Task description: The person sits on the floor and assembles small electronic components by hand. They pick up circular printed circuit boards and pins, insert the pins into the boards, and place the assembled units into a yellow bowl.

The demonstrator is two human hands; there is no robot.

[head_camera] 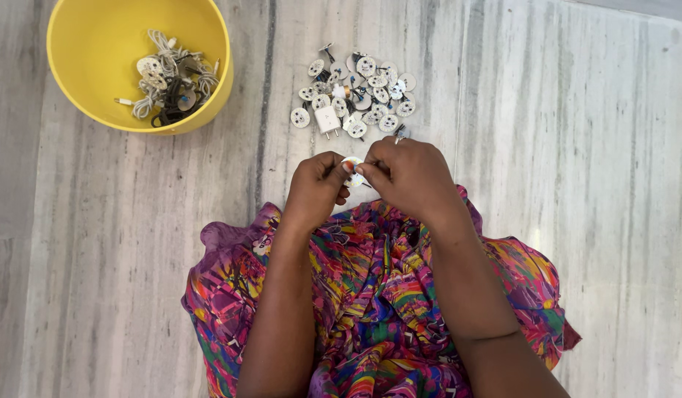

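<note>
Both hands meet over the lap: the left hand and right hand have fingers clamped on a small white round disc, mostly hidden between them. Beyond the fingers, similar discs lie in a pile on the floor.

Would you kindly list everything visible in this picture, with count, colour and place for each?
Bucket: one, yellow, top left on the floor.
Tangle of cords and discs: one bundle, white and black, inside the bucket.
Pile of round discs: many, too small to count, white with dark marks, on the floor ahead of the hands.
Plug adapter: one, white, at the pile's near edge.
Small part: one, white, pinched between both hands.
Floor: grey streaked marble.
Garment: one, multicoloured, over the lap.
Left hand: on the small part.
Right hand: on the small part.
</note>
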